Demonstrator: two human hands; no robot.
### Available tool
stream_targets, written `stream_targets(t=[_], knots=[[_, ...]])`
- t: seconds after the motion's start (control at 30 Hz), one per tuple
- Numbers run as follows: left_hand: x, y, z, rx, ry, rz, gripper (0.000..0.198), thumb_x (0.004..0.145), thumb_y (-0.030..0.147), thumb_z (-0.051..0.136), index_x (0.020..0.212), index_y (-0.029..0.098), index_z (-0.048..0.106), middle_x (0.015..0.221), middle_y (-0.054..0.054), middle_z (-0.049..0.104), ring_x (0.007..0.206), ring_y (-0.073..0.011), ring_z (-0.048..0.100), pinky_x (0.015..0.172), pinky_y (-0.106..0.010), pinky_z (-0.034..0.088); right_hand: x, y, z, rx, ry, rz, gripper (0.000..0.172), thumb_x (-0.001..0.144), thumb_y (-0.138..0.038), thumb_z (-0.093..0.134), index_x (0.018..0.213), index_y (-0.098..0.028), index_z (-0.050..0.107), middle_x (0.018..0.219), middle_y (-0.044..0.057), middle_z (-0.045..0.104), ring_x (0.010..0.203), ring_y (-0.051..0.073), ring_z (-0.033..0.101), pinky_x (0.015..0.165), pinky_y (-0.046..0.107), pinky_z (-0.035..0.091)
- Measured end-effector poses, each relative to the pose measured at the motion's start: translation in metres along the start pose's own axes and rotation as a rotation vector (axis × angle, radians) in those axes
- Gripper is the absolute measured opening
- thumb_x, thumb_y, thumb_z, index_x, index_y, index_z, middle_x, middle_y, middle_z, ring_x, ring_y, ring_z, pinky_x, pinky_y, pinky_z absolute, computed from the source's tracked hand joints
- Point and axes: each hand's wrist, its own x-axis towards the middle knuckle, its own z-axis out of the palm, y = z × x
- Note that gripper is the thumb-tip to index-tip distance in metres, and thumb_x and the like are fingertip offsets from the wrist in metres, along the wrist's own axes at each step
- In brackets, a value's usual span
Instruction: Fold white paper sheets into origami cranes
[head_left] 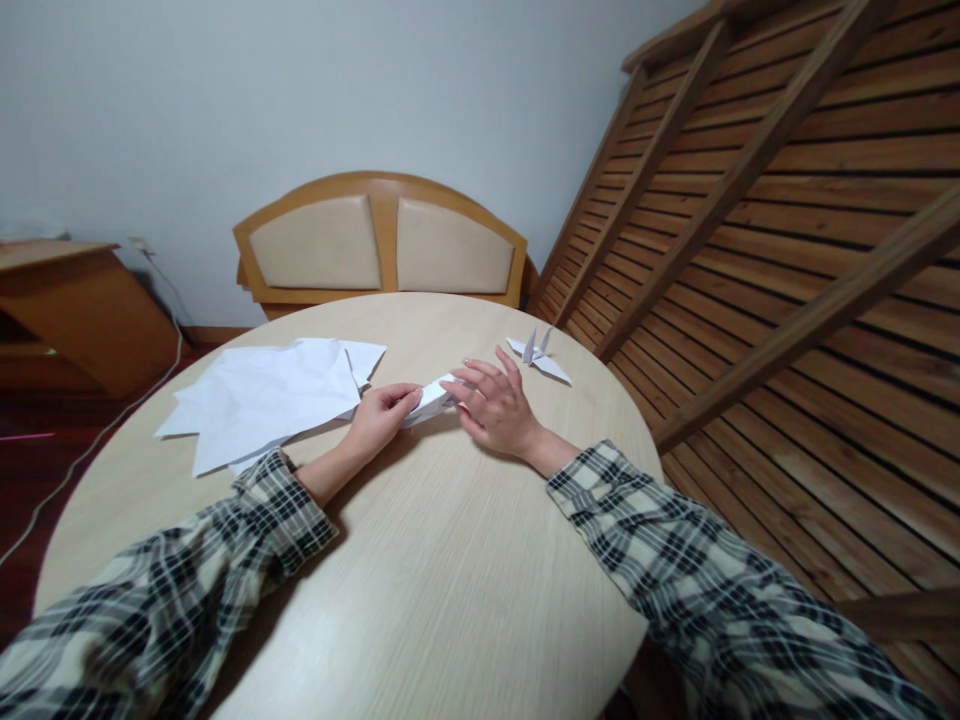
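A small white folded paper [430, 401] is held between my two hands, just over the middle of the round table. My left hand [384, 417] pinches its left end, thumb on top. At the right end, the fingers of my right hand [495, 408] close around the paper and partly hide it, with one finger raised away. Beyond my right hand stands a white origami crane [539, 355] with its wings spread. Several crumpled white paper sheets [274, 385] lie in an overlapping pile to the left of my left hand.
The pale round wooden table [450, 570] carries everything. Behind it is a wooden headboard [386, 240] with cream panels. A slatted wooden frame [780, 230] leans along the right side. On the left are a wooden cabinet [82, 315] and a white cable [112, 447].
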Motion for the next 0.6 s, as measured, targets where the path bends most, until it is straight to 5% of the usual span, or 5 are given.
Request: stream_targets(t=[0.13, 0.37, 0.6], knots=[[0.001, -0.003, 0.000, 0.087, -0.048, -0.022, 0.032, 0.085, 0.039, 0.056, 0.093, 0.014, 0.074, 0.080, -0.007, 0.075, 0.058, -0.0148, 0.059, 0.049, -0.025, 0.046, 0.001, 0.002, 0.003, 0.023, -0.044, -0.027, 0.035, 0.091, -0.026, 0.054, 0.126, -0.027, 0.059, 0.120, 0.007, 0.060, 0.124, 0.027, 0.045, 0.118, 0.059, 0.010], [0.002, -0.005, -0.001, 0.315, -0.133, 0.038, 0.029, 0.085, 0.030, 0.052, 0.096, 0.016, 0.075, 0.090, -0.010, 0.077, 0.079, -0.0223, 0.068, 0.072, -0.035, 0.050, 0.003, 0.004, 0.006, -0.018, -0.101, -0.119, 0.021, 0.096, -0.033, 0.049, 0.103, -0.023, 0.066, 0.104, 0.006, 0.064, 0.107, 0.023, 0.051, 0.113, 0.050, 0.021], [0.002, -0.004, 0.000, 0.447, -0.167, 0.219, 0.028, 0.083, 0.019, 0.049, 0.097, 0.019, 0.074, 0.083, -0.007, 0.073, 0.079, -0.0215, 0.063, 0.077, -0.038, 0.048, 0.002, 0.008, 0.011, 0.015, -0.178, -0.080, 0.018, 0.095, -0.032, 0.052, 0.095, -0.021, 0.067, 0.099, 0.006, 0.066, 0.102, 0.022, 0.052, 0.108, 0.047, 0.024]])
